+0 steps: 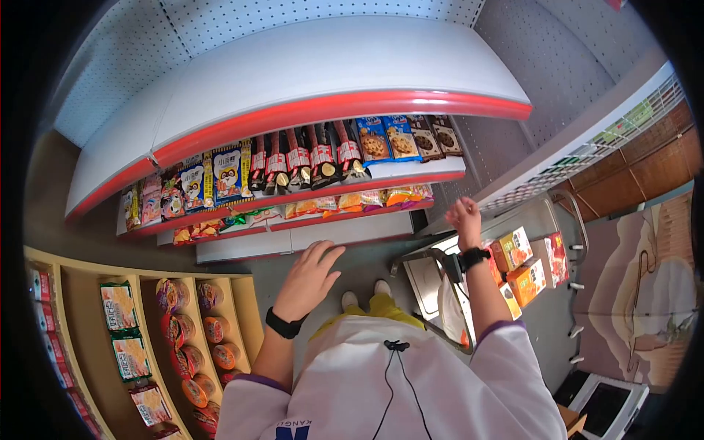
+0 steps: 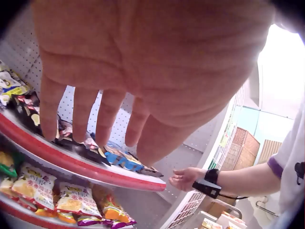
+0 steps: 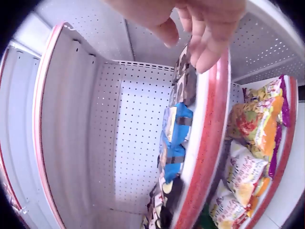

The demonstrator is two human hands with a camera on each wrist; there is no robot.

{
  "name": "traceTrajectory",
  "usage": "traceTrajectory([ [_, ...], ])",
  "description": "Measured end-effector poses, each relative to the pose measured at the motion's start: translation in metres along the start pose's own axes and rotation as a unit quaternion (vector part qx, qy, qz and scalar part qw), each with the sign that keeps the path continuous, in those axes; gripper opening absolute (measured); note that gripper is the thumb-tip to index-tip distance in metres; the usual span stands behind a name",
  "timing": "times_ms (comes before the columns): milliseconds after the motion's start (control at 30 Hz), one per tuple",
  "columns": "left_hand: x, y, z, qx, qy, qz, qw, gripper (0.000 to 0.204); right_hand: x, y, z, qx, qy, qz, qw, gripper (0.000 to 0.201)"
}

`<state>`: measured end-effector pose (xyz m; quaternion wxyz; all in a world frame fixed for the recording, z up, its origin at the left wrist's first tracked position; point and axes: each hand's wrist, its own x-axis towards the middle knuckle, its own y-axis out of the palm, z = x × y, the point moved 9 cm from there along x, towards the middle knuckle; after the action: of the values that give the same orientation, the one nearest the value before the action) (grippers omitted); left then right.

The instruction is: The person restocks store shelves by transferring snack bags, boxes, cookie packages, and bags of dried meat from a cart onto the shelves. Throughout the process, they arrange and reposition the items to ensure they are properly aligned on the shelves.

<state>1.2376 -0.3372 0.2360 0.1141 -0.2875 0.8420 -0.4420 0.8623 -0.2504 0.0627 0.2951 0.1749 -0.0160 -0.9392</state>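
My left hand [image 1: 306, 279] hovers in front of the shelves with its fingers extended and nothing held. In the left wrist view its palm fills the top. Over near the shelf's right end, my right hand [image 1: 465, 220] is raised with its fingers loosely bent and nothing in them. In the right wrist view the same hand [image 3: 205, 28] overlaps the shelf's red edge, close to the dark cookie packs [image 3: 183, 88]. On that shelf stand blue cookie packs [image 1: 387, 139], black-and-red snack packs [image 1: 299, 163] and blue-and-yellow snack bags [image 1: 229, 172].
A white upper shelf [image 1: 345, 66] with a red edge overhangs the snacks. Puffed snack bags [image 2: 78, 198] lie on a lower shelf. At right, a cart [image 1: 425, 286] stands by orange-and-yellow boxes [image 1: 526, 281]. A wooden rack [image 1: 158, 274] at left bears instant noodle cups [image 1: 173, 330].
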Motion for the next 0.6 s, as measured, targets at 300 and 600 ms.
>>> traceTrajectory([
  [300,-0.058,-0.003,0.017,0.037,-0.158,-0.026,0.986,0.04,0.108,0.065,0.03,0.013,0.036,-0.095,0.995,0.061],
  [600,-0.07,-0.003,0.019,0.013,-0.222,-0.061,0.973,0.036,0.208,0.039,-0.013,-0.258,-0.06,-0.227,0.937,0.048],
])
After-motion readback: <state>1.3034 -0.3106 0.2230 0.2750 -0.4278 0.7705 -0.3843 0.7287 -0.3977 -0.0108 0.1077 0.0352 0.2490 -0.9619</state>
